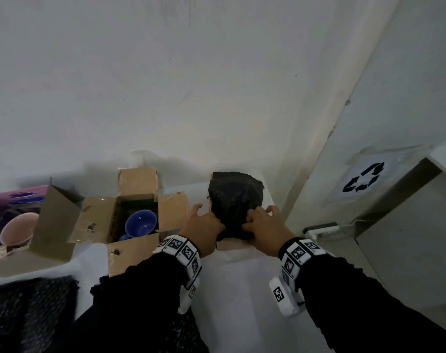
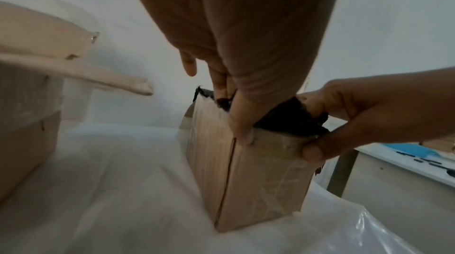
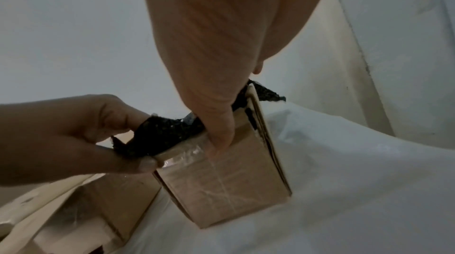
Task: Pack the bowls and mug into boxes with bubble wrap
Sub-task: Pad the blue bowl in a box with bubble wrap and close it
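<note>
A small cardboard box stands on the white-covered table, with a bundle of black bubble wrap bulging out of its top. What the wrap holds is hidden. My left hand pinches the box's near rim on the left, thumb on the outer wall and fingers inside against the wrap. At the right of the same rim my right hand pinches likewise, its thumb on the outside. A blue mug sits in an open box to the left. A pink bowl lies in another box at far left.
A loose sheet of black bubble wrap lies at the table's near left. The wall rises right behind the boxes. To the right, past the table edge, stands a grey bin with a recycling sign and a power strip.
</note>
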`<state>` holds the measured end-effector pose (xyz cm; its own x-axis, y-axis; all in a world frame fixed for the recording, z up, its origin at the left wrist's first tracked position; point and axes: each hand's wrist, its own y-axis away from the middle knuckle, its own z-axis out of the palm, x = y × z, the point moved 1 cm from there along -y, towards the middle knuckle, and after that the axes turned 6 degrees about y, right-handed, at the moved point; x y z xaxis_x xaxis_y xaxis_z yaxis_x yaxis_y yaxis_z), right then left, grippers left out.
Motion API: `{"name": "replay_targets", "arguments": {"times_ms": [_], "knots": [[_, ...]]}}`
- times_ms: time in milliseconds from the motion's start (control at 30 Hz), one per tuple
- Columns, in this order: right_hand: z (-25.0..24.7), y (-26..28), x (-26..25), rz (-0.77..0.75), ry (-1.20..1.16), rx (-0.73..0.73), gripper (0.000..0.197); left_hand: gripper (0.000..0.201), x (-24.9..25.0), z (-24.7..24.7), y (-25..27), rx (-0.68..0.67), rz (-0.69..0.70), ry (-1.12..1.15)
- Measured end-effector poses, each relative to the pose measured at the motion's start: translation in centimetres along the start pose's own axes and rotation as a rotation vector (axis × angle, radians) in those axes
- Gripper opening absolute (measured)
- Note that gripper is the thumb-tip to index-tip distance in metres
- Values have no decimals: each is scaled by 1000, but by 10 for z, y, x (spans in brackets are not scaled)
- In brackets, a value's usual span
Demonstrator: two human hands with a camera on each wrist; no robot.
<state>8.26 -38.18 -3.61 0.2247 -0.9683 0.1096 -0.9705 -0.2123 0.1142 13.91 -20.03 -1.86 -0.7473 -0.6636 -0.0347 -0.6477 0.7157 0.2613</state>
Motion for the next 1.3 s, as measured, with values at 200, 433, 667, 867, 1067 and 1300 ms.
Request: {"name": "replay_targets", "arguments": {"times_ms": [200, 433, 667, 867, 1067, 1300], "knots": [[7, 10, -19, 18, 74, 32, 22, 32, 10, 7, 17, 59, 22, -126], [8, 17, -28, 31, 110, 65, 19, 6, 7, 18, 16, 326, 59, 57], [24, 13, -28, 47, 108, 217, 10, 23, 16, 20, 10, 448, 91, 42], [30, 12, -26, 9, 69, 222, 7, 45, 15, 16, 13, 268, 74, -79], [16, 3, -14, -16, -109, 7, 59, 35, 7, 6, 2, 118, 66, -79], [-12, -28, 32, 518, -641, 480, 31, 52, -5, 23, 0, 271, 12, 59]]}}
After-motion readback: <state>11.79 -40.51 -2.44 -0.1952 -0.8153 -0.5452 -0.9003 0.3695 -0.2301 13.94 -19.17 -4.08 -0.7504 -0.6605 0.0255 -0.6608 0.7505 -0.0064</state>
